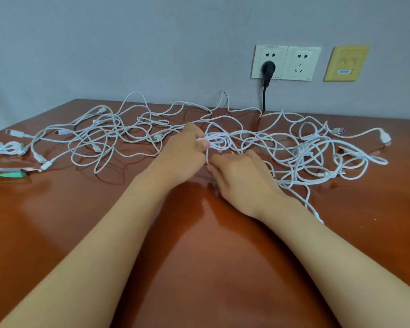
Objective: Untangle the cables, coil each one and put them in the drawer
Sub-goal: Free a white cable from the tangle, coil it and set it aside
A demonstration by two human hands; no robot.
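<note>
**Q:** Is there any writing to read?

**A:** There is tiny print on the white wall sockets [301, 63] and a blue label [344, 71] on a yellow plate [346, 63]. Both are too blurred to read.

**Q:** What are the hands doing?

**A:** The left hand [185, 150] pinches a small coil [219, 142] of thin white cable between its thumb and curled fingers. The right hand [242, 176] lies palm down just beside it, fingers bent. One strand drops from the coil to its fingertips, but I cannot tell whether it is gripped.

**Q:** Where are the other cables?

**A:** The tangled white cables [104, 136] sprawl in smooth, round loops to either side of the pinch and beyond it, on a glossy reddish-brown table [199, 256]. A green cable [10, 174] lies far to the left. A black plug [268, 68] sits in a socket behind.
</note>
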